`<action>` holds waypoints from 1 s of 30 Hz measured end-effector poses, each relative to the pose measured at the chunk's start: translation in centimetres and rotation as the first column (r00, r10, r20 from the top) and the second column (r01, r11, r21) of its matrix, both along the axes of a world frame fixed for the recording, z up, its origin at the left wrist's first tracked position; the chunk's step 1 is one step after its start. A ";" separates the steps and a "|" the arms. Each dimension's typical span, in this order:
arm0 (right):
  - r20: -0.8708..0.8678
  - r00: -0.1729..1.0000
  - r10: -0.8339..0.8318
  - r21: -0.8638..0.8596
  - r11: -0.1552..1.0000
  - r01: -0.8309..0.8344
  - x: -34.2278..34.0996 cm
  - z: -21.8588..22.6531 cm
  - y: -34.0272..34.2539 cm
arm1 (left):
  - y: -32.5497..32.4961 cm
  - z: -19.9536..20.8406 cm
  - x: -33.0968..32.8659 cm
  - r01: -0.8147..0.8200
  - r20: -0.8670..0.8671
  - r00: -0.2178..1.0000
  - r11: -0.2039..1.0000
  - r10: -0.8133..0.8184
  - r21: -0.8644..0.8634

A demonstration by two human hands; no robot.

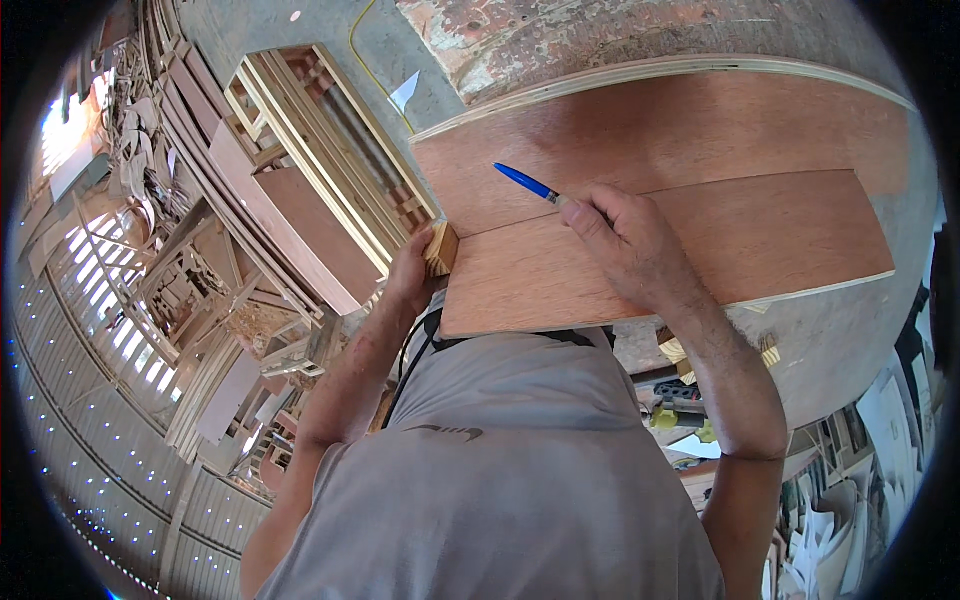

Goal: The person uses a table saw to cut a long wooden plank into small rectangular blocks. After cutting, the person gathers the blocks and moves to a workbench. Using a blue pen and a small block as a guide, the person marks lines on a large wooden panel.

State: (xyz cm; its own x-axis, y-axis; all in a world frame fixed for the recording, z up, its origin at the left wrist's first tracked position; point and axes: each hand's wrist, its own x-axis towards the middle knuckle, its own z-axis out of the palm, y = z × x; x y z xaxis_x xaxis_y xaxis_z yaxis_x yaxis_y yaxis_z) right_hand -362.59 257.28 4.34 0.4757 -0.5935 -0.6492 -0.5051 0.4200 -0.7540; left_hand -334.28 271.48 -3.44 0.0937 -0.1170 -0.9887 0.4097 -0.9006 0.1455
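Observation:
A blue pen (525,182) is pinched between the thumb and fingers of my right hand (637,245), its blue end pointing up and to the left. That hand is over a reddish-brown plywood panel (770,235) in front of my body. A second plywood panel (560,135) lies along its far side, and the two meet at a thin dark seam. At the left ends of the panels, my left hand (410,268) is closed on a small pale wood block (441,250). Part of its fingers is hidden from view.
A long open wooden frame (330,150) stands on the left, with plywood sheets (240,200) alongside. Farther left are stacked timber offcuts (200,270). Beyond the panels is a worn, paint-stained surface (560,40). Tools (680,405) lie below the panel's near edge, and scraps (830,530) are piled at lower right.

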 end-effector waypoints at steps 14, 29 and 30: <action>-0.014 1.000 0.005 0.025 1.000 -0.004 0.0 0.4 -0.2 | 0.3 -0.1 0.5 0.060 -0.020 0.998 0.998 -0.060 -0.017; 0.035 0.999 -0.036 -0.043 0.998 0.038 0.2 0.1 0.1 | 0.7 -0.9 1.4 0.073 -0.082 0.994 0.996 -0.076 -0.048; 0.032 0.999 -0.032 -0.045 0.998 0.034 0.3 0.1 0.1 | 0.5 -0.6 1.1 0.064 -0.077 0.995 0.997 -0.067 -0.042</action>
State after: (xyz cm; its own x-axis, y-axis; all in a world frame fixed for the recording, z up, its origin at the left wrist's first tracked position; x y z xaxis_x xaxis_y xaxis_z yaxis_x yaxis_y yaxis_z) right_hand -362.33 257.34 4.48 0.4753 -0.6377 -0.6062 -0.4670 0.4010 -0.7881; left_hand -333.17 272.03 -4.08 0.0067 -0.1595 -0.9872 0.3613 -0.9201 0.1512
